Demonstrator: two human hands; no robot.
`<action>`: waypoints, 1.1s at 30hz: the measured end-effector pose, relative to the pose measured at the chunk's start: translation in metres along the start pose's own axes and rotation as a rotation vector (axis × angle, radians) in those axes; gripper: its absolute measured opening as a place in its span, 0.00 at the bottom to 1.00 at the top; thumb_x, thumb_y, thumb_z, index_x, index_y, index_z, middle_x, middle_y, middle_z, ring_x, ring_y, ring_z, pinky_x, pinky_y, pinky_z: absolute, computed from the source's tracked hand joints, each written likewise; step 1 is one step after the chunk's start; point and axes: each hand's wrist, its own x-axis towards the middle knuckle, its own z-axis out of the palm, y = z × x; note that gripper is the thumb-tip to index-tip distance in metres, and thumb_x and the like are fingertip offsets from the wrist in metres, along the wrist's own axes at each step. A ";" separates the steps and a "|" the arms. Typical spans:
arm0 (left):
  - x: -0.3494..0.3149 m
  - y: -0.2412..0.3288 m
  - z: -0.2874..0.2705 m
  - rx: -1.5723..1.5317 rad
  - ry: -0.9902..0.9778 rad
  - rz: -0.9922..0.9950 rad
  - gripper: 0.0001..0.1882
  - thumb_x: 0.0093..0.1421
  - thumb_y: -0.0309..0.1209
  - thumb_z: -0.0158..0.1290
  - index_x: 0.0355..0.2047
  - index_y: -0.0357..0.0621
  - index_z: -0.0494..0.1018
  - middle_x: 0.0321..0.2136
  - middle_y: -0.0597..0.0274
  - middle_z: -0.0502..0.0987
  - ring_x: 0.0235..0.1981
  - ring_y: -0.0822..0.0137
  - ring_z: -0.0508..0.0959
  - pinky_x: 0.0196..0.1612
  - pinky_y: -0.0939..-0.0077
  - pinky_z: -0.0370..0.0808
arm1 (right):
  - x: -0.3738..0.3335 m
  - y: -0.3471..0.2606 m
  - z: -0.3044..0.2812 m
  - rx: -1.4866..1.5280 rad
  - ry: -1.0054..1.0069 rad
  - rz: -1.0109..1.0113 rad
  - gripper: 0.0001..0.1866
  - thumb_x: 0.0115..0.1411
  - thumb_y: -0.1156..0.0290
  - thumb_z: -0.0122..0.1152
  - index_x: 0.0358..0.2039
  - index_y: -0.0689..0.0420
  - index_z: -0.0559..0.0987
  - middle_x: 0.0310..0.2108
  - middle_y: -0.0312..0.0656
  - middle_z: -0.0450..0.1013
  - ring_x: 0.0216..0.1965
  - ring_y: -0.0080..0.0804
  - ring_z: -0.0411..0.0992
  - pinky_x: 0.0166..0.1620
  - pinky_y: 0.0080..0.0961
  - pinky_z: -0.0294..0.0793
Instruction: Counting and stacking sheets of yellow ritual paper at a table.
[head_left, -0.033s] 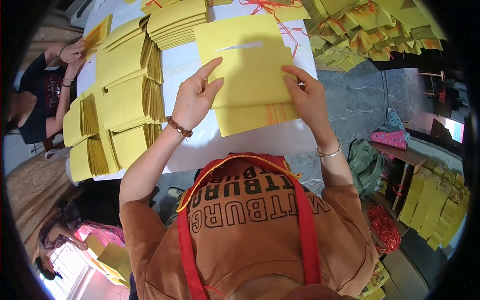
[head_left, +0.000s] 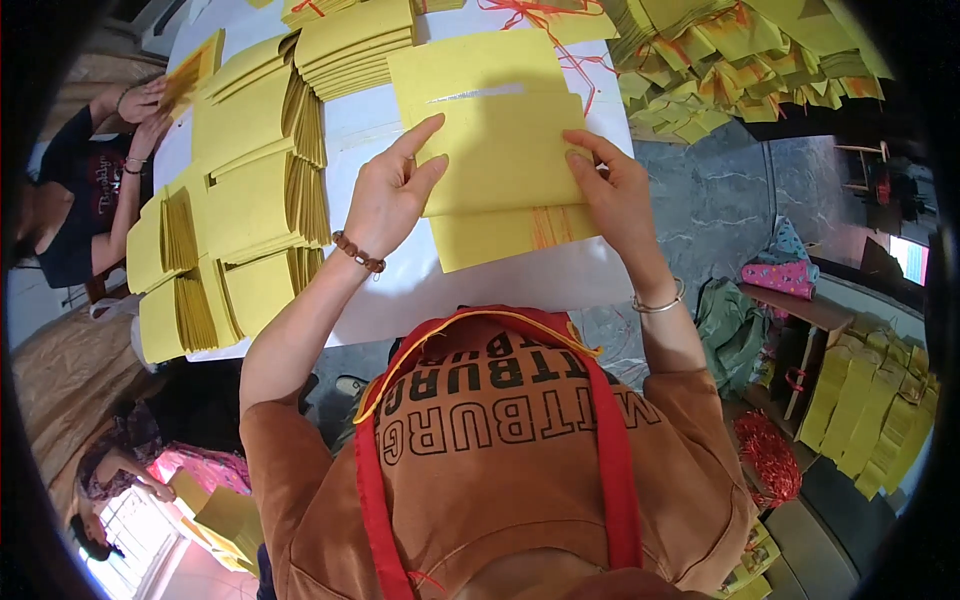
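The counter [head_left: 400, 295] is taken up on its left by stacks of yellow paper [head_left: 250, 200]; work is best kept clear of them. Near the counter's front edge, a yellow sheet [head_left: 505, 150] is held between the two hands over more yellow paper, whose streaked strip [head_left: 500, 240] is exposed below. Equal, light tension should be given by the left hand [head_left: 390, 190] and the right hand [head_left: 620, 195], so that buckling is avoided. At the left edge, forefinger and thumb are set apart; at the right, they are nearly together. Whether the sheet is clamped by fingers hidden beneath cannot be told. The red string [head_left: 590, 85] should be kept from being caught underneath.
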 end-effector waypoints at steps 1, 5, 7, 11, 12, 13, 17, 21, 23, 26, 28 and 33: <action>0.000 -0.001 0.000 0.065 0.016 0.016 0.21 0.55 0.32 0.51 0.51 0.47 0.68 0.08 0.71 0.58 0.12 0.78 0.57 0.17 0.78 0.57 | 0.001 -0.001 0.000 -0.020 -0.013 0.013 0.14 0.54 0.72 0.54 0.41 0.58 0.76 0.22 0.41 0.73 0.19 0.21 0.64 0.25 0.20 0.65; -0.003 0.003 0.000 0.120 0.060 0.101 0.19 0.55 0.34 0.52 0.48 0.47 0.70 0.07 0.68 0.59 0.09 0.73 0.58 0.16 0.76 0.57 | 0.000 0.004 0.002 -0.029 -0.003 -0.006 0.14 0.56 0.73 0.54 0.43 0.58 0.76 0.21 0.28 0.68 0.21 0.12 0.59 0.25 0.13 0.61; -0.006 0.017 -0.003 0.394 0.068 0.023 0.19 0.53 0.36 0.54 0.46 0.48 0.71 0.16 0.65 0.70 0.18 0.69 0.69 0.23 0.73 0.63 | 0.000 0.004 0.001 -0.055 0.014 -0.021 0.14 0.55 0.73 0.53 0.43 0.59 0.76 0.21 0.29 0.68 0.21 0.13 0.59 0.25 0.13 0.61; -0.013 0.026 0.001 0.831 0.309 0.623 0.24 0.48 0.41 0.57 0.47 0.55 0.70 0.48 0.61 0.68 0.50 0.61 0.65 0.49 0.55 0.56 | 0.002 0.007 0.001 -0.098 0.036 -0.066 0.14 0.55 0.72 0.54 0.43 0.59 0.76 0.21 0.30 0.69 0.21 0.14 0.60 0.25 0.14 0.62; -0.015 0.030 0.008 0.831 0.305 0.626 0.24 0.48 0.41 0.57 0.47 0.55 0.70 0.48 0.61 0.68 0.50 0.61 0.65 0.49 0.55 0.56 | 0.003 0.008 0.003 -0.098 0.033 -0.053 0.14 0.56 0.72 0.54 0.43 0.59 0.76 0.21 0.31 0.69 0.21 0.14 0.60 0.25 0.14 0.62; -0.017 0.036 0.017 0.808 0.140 0.762 0.25 0.50 0.45 0.54 0.49 0.55 0.68 0.49 0.61 0.67 0.53 0.60 0.63 0.52 0.54 0.54 | 0.002 0.007 0.003 -0.098 0.027 -0.043 0.13 0.56 0.72 0.54 0.42 0.59 0.76 0.21 0.31 0.70 0.21 0.14 0.60 0.25 0.14 0.63; -0.013 0.025 0.036 0.936 -0.190 0.787 0.34 0.53 0.52 0.48 0.59 0.57 0.57 0.58 0.57 0.57 0.60 0.56 0.55 0.59 0.56 0.48 | 0.000 0.005 0.004 -0.077 0.038 -0.054 0.14 0.56 0.72 0.54 0.42 0.58 0.76 0.22 0.32 0.70 0.21 0.14 0.61 0.25 0.15 0.63; -0.011 0.020 0.039 0.975 -0.191 0.801 0.36 0.53 0.57 0.42 0.59 0.58 0.55 0.59 0.57 0.56 0.60 0.55 0.55 0.59 0.54 0.47 | -0.001 0.007 0.002 -0.075 0.035 -0.075 0.14 0.55 0.71 0.55 0.42 0.58 0.76 0.26 0.34 0.72 0.22 0.16 0.63 0.25 0.16 0.65; -0.012 0.018 0.039 0.957 -0.193 0.784 0.35 0.54 0.58 0.41 0.59 0.57 0.56 0.59 0.57 0.55 0.60 0.55 0.54 0.59 0.52 0.45 | -0.004 0.000 0.000 -0.085 0.005 -0.052 0.15 0.55 0.70 0.56 0.43 0.57 0.76 0.31 0.36 0.73 0.23 0.18 0.65 0.26 0.18 0.66; -0.011 0.014 0.041 0.988 -0.154 0.798 0.34 0.54 0.61 0.38 0.55 0.55 0.62 0.56 0.59 0.61 0.59 0.58 0.55 0.60 0.52 0.43 | -0.012 -0.020 0.003 -0.669 0.138 -0.378 0.22 0.55 0.63 0.56 0.50 0.53 0.71 0.49 0.44 0.67 0.41 0.33 0.69 0.42 0.29 0.68; -0.010 0.012 0.041 0.986 -0.166 0.792 0.34 0.55 0.61 0.37 0.55 0.55 0.63 0.57 0.59 0.60 0.60 0.58 0.54 0.60 0.52 0.42 | -0.015 -0.031 0.013 -0.817 0.019 -0.686 0.27 0.55 0.52 0.52 0.53 0.49 0.67 0.58 0.41 0.56 0.57 0.40 0.57 0.56 0.47 0.52; -0.005 0.011 0.037 0.975 -0.225 0.798 0.34 0.58 0.56 0.37 0.57 0.46 0.59 0.58 0.54 0.57 0.61 0.56 0.52 0.61 0.54 0.39 | -0.009 -0.001 0.024 -0.673 -0.173 -0.605 0.32 0.59 0.50 0.44 0.59 0.55 0.56 0.59 0.46 0.53 0.62 0.44 0.49 0.60 0.49 0.40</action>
